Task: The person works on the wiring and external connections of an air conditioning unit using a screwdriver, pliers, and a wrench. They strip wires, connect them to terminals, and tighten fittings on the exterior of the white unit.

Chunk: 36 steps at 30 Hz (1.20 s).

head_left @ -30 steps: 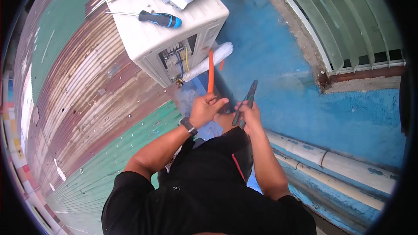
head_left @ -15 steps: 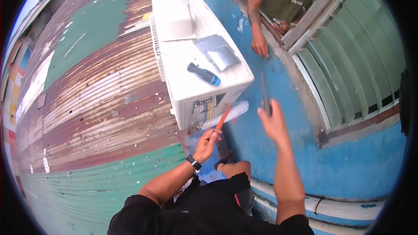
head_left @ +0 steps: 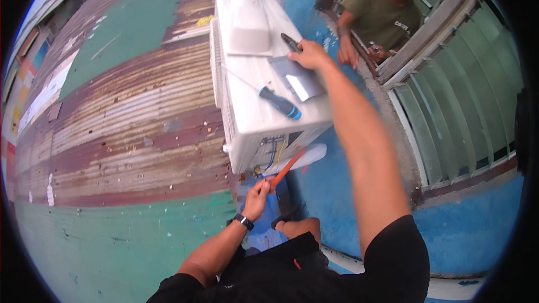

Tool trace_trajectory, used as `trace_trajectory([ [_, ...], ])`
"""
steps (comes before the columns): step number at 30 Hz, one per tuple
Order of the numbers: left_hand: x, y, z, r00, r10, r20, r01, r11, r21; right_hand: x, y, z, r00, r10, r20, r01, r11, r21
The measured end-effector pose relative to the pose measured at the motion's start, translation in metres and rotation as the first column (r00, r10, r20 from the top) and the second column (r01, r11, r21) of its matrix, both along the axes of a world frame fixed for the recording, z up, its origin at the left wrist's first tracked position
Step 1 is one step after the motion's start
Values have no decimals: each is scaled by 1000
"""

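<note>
Shifted from beside to over the white unit (head_left: 247,109), gripping pliers (head_left: 288,41) in the right hand (head_left: 310,54) and, near the unit's uncovered, apparently unfinished wiring (head_left: 276,152), an orange tube (head_left: 287,167) in the left hand (head_left: 256,198).

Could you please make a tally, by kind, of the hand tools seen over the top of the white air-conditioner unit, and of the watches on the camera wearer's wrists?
Screwdriver: 1
Pliers, in the right hand: 1
Wristwatch: 1
Total: 3
</note>
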<state>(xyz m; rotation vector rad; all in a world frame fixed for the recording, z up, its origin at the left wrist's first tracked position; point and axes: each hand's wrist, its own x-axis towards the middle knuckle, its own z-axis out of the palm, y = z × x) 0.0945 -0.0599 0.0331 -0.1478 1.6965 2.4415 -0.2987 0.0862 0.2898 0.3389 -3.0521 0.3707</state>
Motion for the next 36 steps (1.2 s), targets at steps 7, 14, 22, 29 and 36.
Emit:
trace_trajectory([
  [7, -26, -7, -13, 995, 74, -62, -74, 997, -4, -5, -13, -8, 999, 43, -30, -42, 999, 29],
  [14, -57, 14, -11, 984, 161, -77, -149, 977, 152, 21, -4, 10, 996, 3, -89, -3, 1000, 1],
  [22, -75, 0, -9, 971, 238, 24, -238, 971, 34, 220, -49, 3, 914, 147, -379, -259, 929, -264],
  [29, -94, 12, -8, 973, 228, 44, -230, 972, 46, 217, -53, -9, 912, 190, -362, -214, 977, -26],
  [36, -97, 27, -11, 944, 315, 103, -324, 942, 91, 229, -44, -6, 887, 135, -441, -145, 989, 12],
])
